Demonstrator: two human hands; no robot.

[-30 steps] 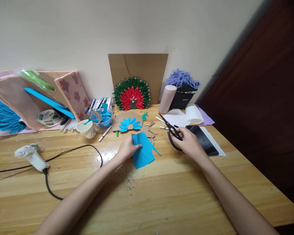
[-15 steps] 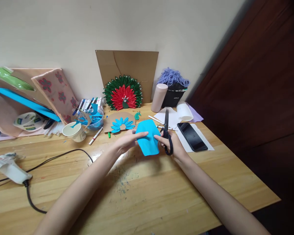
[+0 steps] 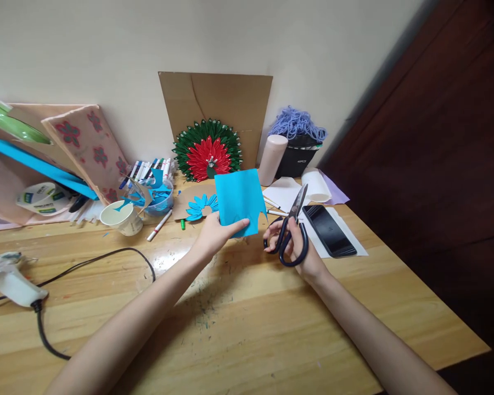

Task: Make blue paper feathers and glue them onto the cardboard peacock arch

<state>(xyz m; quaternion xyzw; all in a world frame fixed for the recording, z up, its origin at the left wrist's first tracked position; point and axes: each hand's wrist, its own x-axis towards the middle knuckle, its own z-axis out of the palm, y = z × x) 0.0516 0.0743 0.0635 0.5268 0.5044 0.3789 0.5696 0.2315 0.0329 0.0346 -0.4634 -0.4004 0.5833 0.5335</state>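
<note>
My left hand pinches the lower left of a blue sheet, thumb on its front. The sheet is upright, with a notch cut from its lower right edge. To the right, my right hand holds black scissors by the handles, blades pointing up and slightly right, apart from the sheet. Behind the sheet, a fan of blue petals lies on a round brown cardboard piece, partly hidden.
A green and red feathered craft leans on cardboard. At left are a paper cup, a tub of blue scraps and a glue gun with its cord. A phone lies at right.
The blue sheet has been turned and raised, showing a squarer face. My right hand has let go of it and moved right, with the scissors handles now spread.
</note>
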